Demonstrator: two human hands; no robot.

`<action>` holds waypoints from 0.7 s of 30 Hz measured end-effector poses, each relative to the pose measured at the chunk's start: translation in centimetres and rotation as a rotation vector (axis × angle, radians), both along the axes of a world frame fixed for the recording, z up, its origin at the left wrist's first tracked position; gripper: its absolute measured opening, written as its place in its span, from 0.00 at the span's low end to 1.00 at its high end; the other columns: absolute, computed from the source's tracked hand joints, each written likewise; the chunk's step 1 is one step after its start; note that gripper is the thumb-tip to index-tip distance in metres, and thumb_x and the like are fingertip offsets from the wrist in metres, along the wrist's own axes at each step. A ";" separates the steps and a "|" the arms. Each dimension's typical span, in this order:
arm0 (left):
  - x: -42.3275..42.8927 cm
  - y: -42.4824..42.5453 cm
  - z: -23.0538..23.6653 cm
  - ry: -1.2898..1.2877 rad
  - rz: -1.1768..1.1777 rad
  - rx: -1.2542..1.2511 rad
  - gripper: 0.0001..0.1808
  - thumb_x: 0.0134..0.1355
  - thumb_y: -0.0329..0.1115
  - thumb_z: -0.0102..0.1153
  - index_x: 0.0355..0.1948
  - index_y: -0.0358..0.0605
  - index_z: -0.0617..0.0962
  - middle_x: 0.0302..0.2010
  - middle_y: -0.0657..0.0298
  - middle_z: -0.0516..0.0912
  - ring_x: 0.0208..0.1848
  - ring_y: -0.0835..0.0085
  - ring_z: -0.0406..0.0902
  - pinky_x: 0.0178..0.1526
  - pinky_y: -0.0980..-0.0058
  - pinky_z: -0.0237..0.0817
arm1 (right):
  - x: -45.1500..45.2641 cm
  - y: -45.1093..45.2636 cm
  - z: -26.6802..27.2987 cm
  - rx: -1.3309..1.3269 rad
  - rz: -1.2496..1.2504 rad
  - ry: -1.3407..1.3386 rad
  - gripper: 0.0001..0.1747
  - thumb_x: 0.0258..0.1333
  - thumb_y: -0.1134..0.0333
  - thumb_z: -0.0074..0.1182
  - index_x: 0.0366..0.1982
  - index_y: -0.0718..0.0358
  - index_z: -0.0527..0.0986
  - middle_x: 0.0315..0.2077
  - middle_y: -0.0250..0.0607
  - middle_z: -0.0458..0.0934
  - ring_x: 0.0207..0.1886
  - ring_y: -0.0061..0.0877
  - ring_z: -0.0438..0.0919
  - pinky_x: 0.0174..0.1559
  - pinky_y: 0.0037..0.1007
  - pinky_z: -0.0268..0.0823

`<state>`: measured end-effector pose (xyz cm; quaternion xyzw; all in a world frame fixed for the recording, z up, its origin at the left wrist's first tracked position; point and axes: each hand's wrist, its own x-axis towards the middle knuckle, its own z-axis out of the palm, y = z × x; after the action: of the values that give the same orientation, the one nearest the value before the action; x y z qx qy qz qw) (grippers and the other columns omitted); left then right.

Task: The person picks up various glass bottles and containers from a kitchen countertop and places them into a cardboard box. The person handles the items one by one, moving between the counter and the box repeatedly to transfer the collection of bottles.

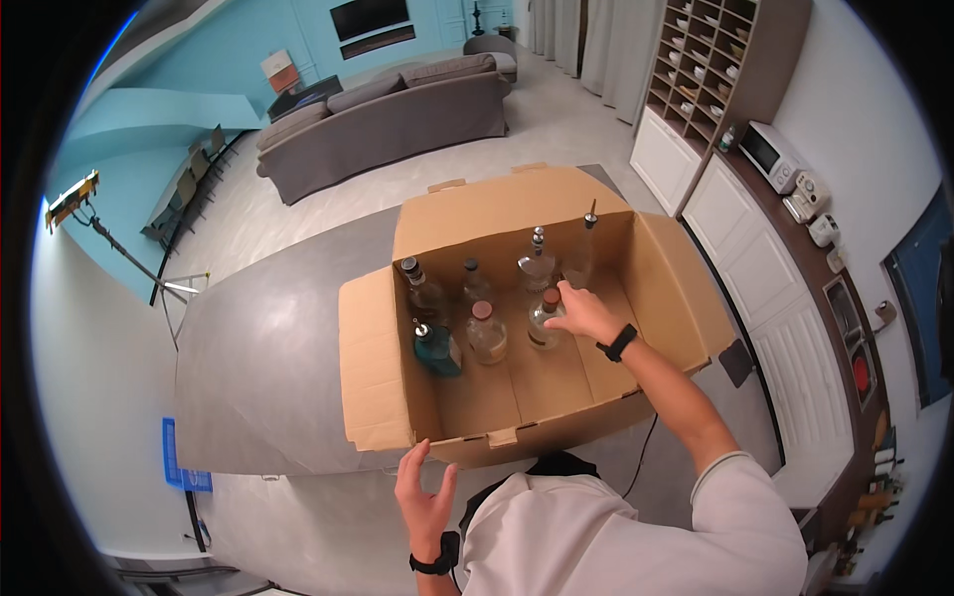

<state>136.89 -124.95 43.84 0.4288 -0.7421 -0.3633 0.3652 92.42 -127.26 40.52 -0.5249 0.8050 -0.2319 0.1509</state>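
Note:
An open cardboard box holds several bottles. Inside it, my right hand is at a clear glass bottle with a brown stopper, thumb and fingers around its neck; whether they grip it, I cannot tell. To the left stand a clear bottle with a pinkish cap and a teal bottle with a pourer. Behind are a dark-capped bottle, a smaller bottle, a round decanter-like bottle and a tall bottle with a pourer. My left hand, fingers apart, is just outside the box's near left corner.
The box rests on a grey table. Its flaps spread outward, one to the left. A counter with a microwave runs along the right. Beyond the table stands a grey sofa; a blue basket is at left.

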 end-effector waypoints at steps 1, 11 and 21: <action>-0.4 -0.5 0.6 -0.008 -0.050 -0.022 0.29 0.58 0.25 0.76 0.62 0.36 0.82 0.57 0.49 0.86 0.59 0.55 0.85 0.64 0.62 0.74 | 1.1 1.3 1.8 0.020 -0.023 -0.049 0.26 0.57 0.56 0.74 0.47 0.67 0.78 0.36 0.55 0.87 0.45 0.52 0.87 0.47 0.46 0.78; -1.2 1.8 -3.6 0.085 -0.688 0.096 0.27 0.59 0.23 0.72 0.60 0.32 0.82 0.52 0.47 0.87 0.54 0.52 0.85 0.61 0.59 0.74 | 21.0 24.1 -1.2 -0.502 -0.427 0.011 0.20 0.66 0.61 0.66 0.55 0.62 0.79 0.48 0.45 0.82 0.52 0.47 0.82 0.52 0.44 0.77; -3.6 9.5 -4.5 -0.079 -1.620 0.139 0.27 0.70 0.26 0.69 0.69 0.34 0.78 0.64 0.45 0.83 0.65 0.54 0.81 0.69 0.57 0.72 | 41.5 52.7 -7.7 -0.260 -1.263 -0.064 0.19 0.67 0.57 0.65 0.51 0.61 0.78 0.44 0.45 0.85 0.47 0.41 0.86 0.48 0.44 0.76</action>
<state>133.27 -115.47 39.32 -0.2068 -0.8101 -0.5447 -0.0651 133.93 -74.60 32.85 0.0430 0.9193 -0.3873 -0.0554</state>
